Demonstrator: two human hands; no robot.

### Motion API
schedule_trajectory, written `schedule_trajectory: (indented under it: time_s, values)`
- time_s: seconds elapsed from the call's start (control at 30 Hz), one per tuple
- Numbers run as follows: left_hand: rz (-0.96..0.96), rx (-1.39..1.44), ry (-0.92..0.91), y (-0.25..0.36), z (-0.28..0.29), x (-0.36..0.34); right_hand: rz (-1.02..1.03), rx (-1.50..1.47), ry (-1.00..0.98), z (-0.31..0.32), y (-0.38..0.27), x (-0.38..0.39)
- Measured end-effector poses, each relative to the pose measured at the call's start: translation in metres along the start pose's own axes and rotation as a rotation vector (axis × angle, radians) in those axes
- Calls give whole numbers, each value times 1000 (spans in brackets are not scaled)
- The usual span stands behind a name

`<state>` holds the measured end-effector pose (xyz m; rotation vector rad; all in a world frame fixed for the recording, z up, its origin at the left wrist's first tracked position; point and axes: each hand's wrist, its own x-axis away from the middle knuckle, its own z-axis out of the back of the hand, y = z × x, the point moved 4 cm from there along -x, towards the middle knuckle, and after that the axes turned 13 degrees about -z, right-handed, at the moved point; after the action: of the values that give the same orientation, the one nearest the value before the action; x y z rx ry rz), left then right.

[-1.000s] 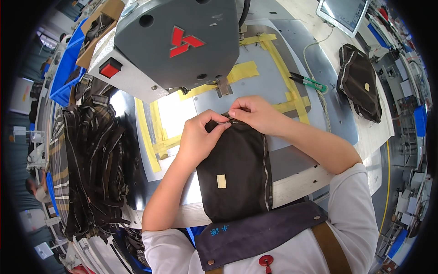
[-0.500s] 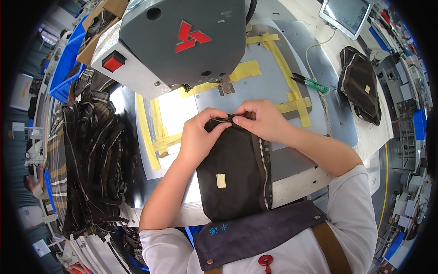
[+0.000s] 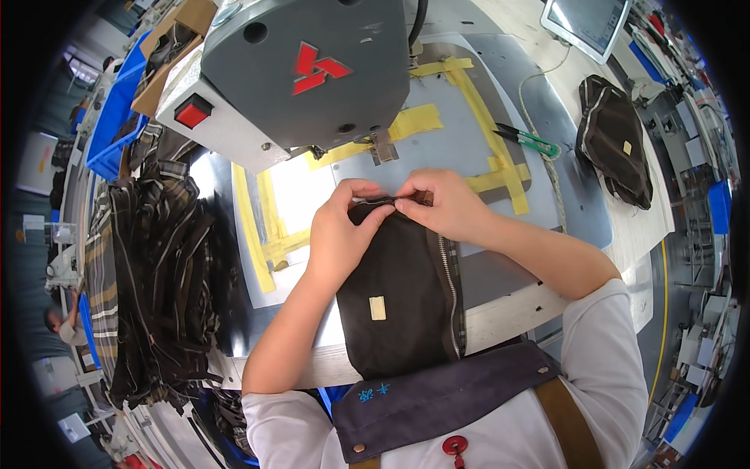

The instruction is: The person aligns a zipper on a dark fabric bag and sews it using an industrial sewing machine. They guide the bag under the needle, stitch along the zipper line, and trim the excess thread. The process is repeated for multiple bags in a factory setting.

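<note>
A dark brown zippered fabric panel (image 3: pixel 398 281) lies in front of me, its lower end hanging over the table edge toward my apron. A small cream label is on its face and a metal zipper runs down its right side. At the far edge my left hand (image 3: pixel 341 227) pinches the cloth between thumb and fingers. Close beside it, my right hand (image 3: pixel 443 205) grips the same edge, fingertips nearly touching the left ones. Just beyond both hands is the sewing machine head (image 3: pixel 312 78), with its presser foot (image 3: pixel 383 148) over the plate.
Yellow tape (image 3: pixel 488 117) frames the work plate. A green-handled cutter (image 3: pixel 535 143) lies on the right, near another brown zippered piece (image 3: pixel 617 141). Zippered pieces (image 3: pixel 160 273) are heaped at left, below a blue bin (image 3: pixel 113 144). A screen (image 3: pixel 586 23) stands at the far right.
Both hands keep hold of the panel's far edge, with only slight finger shifts. The view has moved a little; the panel stays in nearly the same place.
</note>
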<state>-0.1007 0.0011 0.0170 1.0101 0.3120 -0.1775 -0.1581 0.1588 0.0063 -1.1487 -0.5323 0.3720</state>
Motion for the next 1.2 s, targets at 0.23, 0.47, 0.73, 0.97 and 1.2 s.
schedule_trajectory:
  time_s: [0.23,0.47,0.73,0.97,1.2]
  values:
    - [114,24,-115,-3,2,2,-9,114,-35,3,-13,-1]
    - [157,116,-121,-13,4,0,-70,-6,-112,5,1,-11]
    - [166,189,-111,-12,4,0,-21,42,-110,7,-2,-10]
    - [164,291,38,-18,4,2,-18,3,22,0,0,-9]
    - [170,244,10,-7,6,1,64,101,112,1,-11,3]
